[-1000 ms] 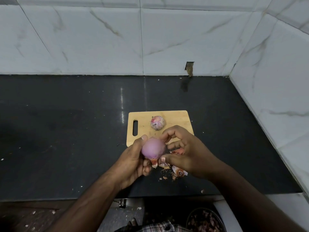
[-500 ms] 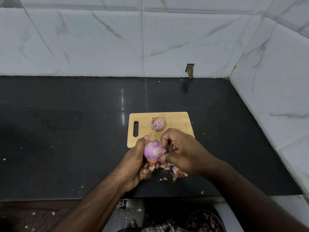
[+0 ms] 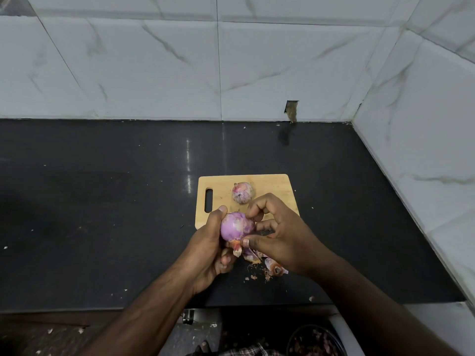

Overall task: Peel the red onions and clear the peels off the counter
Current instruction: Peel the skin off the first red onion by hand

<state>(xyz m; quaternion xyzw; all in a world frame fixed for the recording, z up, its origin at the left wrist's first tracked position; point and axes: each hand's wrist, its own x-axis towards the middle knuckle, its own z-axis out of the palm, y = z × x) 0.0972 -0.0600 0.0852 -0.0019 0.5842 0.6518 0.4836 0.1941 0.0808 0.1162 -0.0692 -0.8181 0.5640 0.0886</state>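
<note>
My left hand (image 3: 205,253) grips a partly peeled red onion (image 3: 236,228) above the counter's front, its orange root end pointing down. My right hand (image 3: 280,235) curls round a small dark blade that looks like a knife (image 3: 264,232), with the thumb pressed against the onion near the root. A second red onion (image 3: 243,192), still in patchy skin, lies on the wooden cutting board (image 3: 272,186). Loose peels (image 3: 272,268) lie on the black counter (image 3: 102,214) under my right hand.
Tiled walls close the counter at the back and on the right. A dark bowl of peels (image 3: 316,340) sits below the counter's front edge at lower right. Small peel crumbs are scattered over the counter.
The onion has been turned in my left hand, so its root end and patchy skin now show. My right hand has closed in on it with the blade.
</note>
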